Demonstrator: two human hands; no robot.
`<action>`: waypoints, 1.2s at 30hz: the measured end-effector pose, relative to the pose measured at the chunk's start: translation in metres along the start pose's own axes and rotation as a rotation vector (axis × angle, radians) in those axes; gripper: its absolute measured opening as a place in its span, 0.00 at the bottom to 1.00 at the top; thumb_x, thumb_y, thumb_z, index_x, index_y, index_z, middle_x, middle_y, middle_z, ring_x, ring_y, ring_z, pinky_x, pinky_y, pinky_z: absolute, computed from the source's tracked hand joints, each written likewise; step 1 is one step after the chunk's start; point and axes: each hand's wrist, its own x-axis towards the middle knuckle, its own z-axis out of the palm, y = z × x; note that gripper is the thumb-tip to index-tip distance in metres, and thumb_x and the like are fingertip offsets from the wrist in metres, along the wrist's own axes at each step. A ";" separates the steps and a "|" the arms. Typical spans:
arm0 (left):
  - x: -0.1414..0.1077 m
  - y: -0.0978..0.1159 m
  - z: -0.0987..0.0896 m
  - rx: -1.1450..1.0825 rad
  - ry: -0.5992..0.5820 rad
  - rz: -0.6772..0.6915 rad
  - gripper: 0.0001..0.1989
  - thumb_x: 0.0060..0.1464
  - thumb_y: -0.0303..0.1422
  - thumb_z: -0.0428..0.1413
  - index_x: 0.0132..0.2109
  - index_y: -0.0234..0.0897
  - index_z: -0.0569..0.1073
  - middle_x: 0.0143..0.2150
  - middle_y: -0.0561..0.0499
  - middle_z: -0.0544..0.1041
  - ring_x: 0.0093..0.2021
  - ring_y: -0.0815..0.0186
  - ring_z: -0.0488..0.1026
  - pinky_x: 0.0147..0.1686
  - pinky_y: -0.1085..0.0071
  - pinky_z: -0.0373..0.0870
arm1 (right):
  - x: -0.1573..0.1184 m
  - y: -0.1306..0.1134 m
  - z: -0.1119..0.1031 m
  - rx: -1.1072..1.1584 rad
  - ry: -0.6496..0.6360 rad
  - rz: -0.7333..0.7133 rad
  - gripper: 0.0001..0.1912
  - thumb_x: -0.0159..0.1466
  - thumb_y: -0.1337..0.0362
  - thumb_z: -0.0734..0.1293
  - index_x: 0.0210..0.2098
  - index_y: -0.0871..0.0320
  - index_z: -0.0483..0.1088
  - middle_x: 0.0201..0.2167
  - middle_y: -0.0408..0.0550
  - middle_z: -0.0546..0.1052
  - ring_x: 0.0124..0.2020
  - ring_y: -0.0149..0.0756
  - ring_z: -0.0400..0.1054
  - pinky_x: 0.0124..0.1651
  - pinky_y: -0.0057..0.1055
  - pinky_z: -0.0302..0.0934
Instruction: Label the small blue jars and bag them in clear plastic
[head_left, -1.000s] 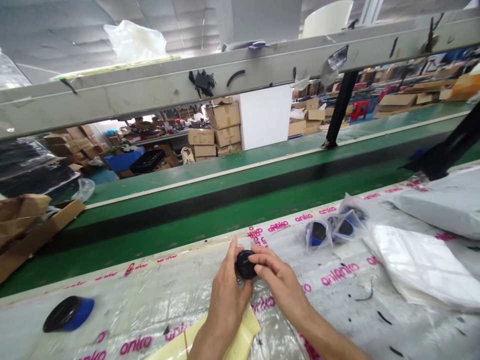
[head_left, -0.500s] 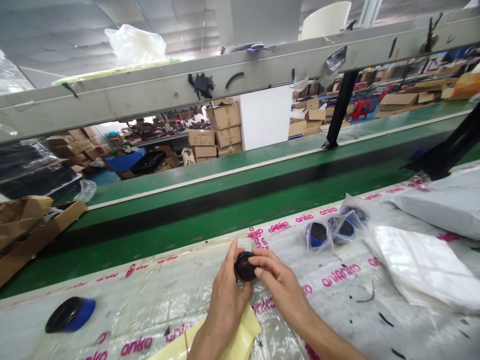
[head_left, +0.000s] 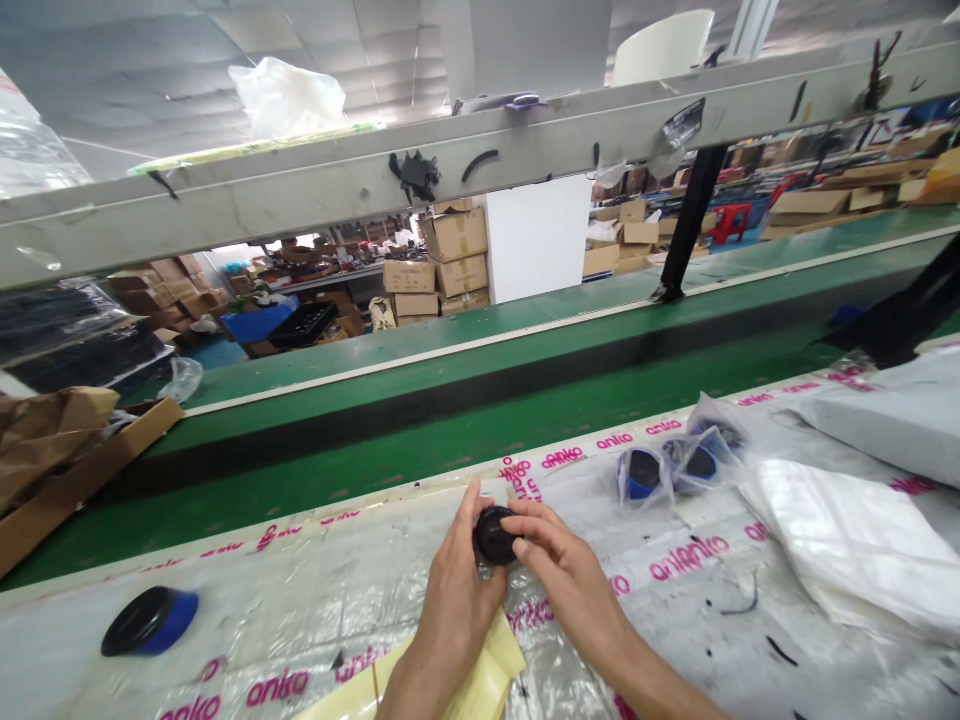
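Both my hands hold a round black disc-shaped item (head_left: 495, 535) up just above the plastic-covered bench. My left hand (head_left: 457, 600) grips its near side, and the fingers of my right hand (head_left: 568, 585) press on its top and right edge. Near the bottom left, a black round item with a blue band (head_left: 150, 621) lies on the sheet (head_left: 315, 600) printed with pink "anko" lettering. Two similar items sit in clear plastic bags (head_left: 641, 476) (head_left: 701, 462) to the right of my hands. A pale yellow paper (head_left: 480, 665) lies under my wrists.
White plastic bags (head_left: 847, 540) and a grey mailer (head_left: 885, 420) lie at the bench's right. Beyond its far edge runs a green conveyor (head_left: 450, 420). Torn cardboard (head_left: 60, 450) sits at the left, and a grey overhead beam (head_left: 300, 180) crosses the view.
The whole scene has shifted slightly to the right in view. My hands stay around the black disc in about the same place, with no visible change of hold.
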 end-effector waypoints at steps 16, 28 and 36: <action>-0.004 0.001 0.002 0.043 0.015 0.114 0.40 0.56 0.24 0.55 0.69 0.54 0.50 0.62 0.50 0.69 0.58 0.60 0.71 0.58 0.58 0.68 | 0.002 0.001 0.005 0.005 0.107 0.013 0.13 0.61 0.52 0.69 0.33 0.55 0.79 0.53 0.54 0.75 0.54 0.48 0.69 0.55 0.41 0.65; -0.004 -0.003 0.001 0.045 0.016 0.113 0.40 0.57 0.27 0.58 0.70 0.50 0.49 0.61 0.47 0.69 0.57 0.58 0.72 0.58 0.58 0.69 | 0.004 -0.007 0.000 0.005 0.182 0.117 0.19 0.60 0.49 0.68 0.44 0.56 0.75 0.47 0.51 0.79 0.50 0.48 0.72 0.53 0.42 0.65; -0.003 -0.001 0.002 0.063 0.006 0.127 0.38 0.56 0.25 0.56 0.70 0.50 0.50 0.62 0.47 0.69 0.59 0.58 0.71 0.59 0.58 0.68 | 0.010 0.002 0.003 -0.140 0.113 0.042 0.16 0.61 0.52 0.69 0.43 0.55 0.74 0.42 0.50 0.80 0.45 0.47 0.73 0.47 0.39 0.66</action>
